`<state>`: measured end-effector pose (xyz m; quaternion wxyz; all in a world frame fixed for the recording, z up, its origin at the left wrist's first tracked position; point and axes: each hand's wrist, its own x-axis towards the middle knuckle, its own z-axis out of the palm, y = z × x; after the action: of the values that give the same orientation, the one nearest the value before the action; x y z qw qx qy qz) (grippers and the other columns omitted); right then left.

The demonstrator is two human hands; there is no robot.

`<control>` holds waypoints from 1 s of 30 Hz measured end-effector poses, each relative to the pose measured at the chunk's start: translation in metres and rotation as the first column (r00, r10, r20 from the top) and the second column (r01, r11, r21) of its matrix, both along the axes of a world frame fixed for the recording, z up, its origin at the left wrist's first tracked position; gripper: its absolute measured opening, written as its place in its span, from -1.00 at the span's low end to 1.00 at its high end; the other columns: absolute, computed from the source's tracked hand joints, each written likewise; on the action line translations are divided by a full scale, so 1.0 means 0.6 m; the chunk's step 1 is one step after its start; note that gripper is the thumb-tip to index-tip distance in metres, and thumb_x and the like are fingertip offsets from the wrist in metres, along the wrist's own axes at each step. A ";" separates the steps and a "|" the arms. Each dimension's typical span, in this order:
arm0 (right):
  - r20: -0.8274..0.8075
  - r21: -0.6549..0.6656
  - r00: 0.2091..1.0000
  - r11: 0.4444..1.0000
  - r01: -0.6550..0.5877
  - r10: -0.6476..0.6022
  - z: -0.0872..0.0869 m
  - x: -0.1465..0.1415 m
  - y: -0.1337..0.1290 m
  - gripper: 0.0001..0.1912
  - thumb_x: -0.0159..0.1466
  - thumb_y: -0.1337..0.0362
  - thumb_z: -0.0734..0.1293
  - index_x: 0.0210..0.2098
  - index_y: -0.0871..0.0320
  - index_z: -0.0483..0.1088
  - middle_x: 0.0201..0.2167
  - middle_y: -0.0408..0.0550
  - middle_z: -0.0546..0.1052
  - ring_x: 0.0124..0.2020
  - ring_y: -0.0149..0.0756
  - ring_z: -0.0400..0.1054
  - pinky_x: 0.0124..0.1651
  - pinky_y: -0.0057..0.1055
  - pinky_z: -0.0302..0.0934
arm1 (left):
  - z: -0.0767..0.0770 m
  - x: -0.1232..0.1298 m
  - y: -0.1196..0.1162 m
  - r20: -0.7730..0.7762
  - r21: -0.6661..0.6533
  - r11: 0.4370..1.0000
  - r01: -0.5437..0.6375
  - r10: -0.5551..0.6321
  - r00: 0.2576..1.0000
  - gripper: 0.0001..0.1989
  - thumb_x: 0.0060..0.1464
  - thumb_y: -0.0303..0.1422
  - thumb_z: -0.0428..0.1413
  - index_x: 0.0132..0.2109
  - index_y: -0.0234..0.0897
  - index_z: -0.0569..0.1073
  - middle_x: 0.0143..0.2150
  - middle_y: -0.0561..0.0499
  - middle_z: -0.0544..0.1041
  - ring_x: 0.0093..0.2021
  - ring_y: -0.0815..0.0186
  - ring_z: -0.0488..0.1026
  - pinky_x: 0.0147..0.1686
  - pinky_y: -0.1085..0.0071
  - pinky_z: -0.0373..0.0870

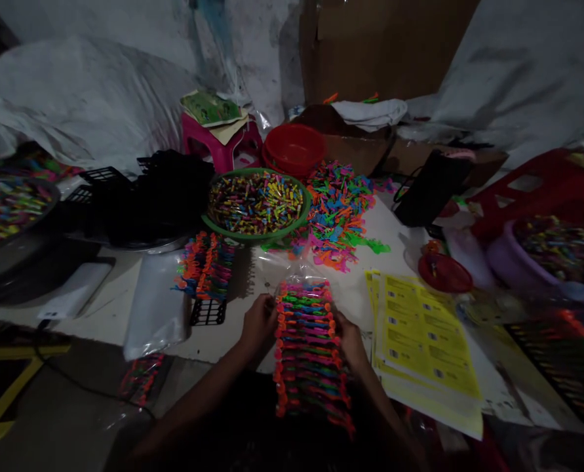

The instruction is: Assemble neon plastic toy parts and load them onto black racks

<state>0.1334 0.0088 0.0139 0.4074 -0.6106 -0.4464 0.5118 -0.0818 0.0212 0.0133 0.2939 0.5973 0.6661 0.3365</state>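
Between my two hands is a clear plastic bag [305, 341] packed with rows of small colourful plastic pieces, its top end reaching over the white table. My left hand [259, 324] grips the bag's left edge near the upper part, fingers curled. On the opposite edge, my right hand [349, 337] holds it with the fingers partly hidden behind. Left of my left hand, similar plastic pieces [207, 265] stand in rows on a black grid tray [209, 313]. A stack of clear plastic bags [156, 301] lies beside them.
Beyond the bag are a green basin [301, 219] of small colourful parts and a loose pile of plastic pieces [338, 210]. Yellow printed sheets [427, 328] lie at the right, near a small red dish [444, 272]. Black grid trays [158, 203] are heaped at the left, behind a white power bank [75, 292].
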 end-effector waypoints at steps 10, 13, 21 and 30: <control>0.640 0.375 0.764 0.835 -0.402 0.080 0.059 0.026 0.050 -0.71 0.25 0.14 0.12 -0.44 0.14 0.35 -0.52 -0.12 0.46 -0.47 -0.38 0.36 -0.37 -0.50 0.22 | 0.037 -0.037 0.014 -0.288 0.373 0.893 0.252 -0.147 0.946 -0.82 0.11 -0.36 -0.05 -0.32 -0.28 0.43 -0.41 0.00 0.52 -0.40 0.36 0.45 -0.41 0.48 0.32; 0.698 0.408 0.705 0.741 -0.533 0.122 0.069 0.030 0.042 -0.73 0.29 0.21 0.09 -0.42 0.13 0.33 -0.50 -0.11 0.44 -0.44 -0.39 0.37 -0.36 -0.51 0.23 | 0.051 -0.043 0.013 -0.309 0.378 0.863 0.335 -0.223 0.924 -0.82 0.13 -0.39 -0.07 -0.32 -0.28 0.41 -0.44 0.02 0.47 -0.41 0.38 0.42 -0.41 0.50 0.30; 0.839 0.394 0.537 0.575 -0.717 0.094 0.095 0.055 -0.013 -0.80 0.27 0.32 0.13 -0.37 0.14 0.36 -0.48 -0.09 0.45 -0.49 -0.42 0.35 -0.42 -0.52 0.23 | 0.069 -0.054 -0.025 -0.318 0.518 0.739 0.430 -0.301 0.899 -0.80 0.11 -0.47 -0.10 -0.47 -0.28 0.27 -0.59 0.09 0.27 -0.58 0.44 0.22 -0.57 0.51 0.13; 0.882 0.350 0.461 0.518 -0.780 0.099 0.079 0.069 -0.073 -0.79 0.24 0.30 0.14 -0.34 0.03 0.40 -0.51 -0.11 0.50 -0.44 -0.36 0.39 -0.38 -0.47 0.28 | 0.040 -0.072 -0.108 -0.413 0.361 0.597 0.716 -0.587 0.697 -0.83 0.11 -0.48 -0.14 -0.42 -0.26 0.26 -0.56 0.07 0.32 -0.53 0.42 0.26 -0.53 0.49 0.15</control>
<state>0.1748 -0.0352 0.0612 0.2098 -0.3922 -0.8932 0.0664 -0.1249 -0.0434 0.0371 0.1466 0.8916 0.3201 0.2847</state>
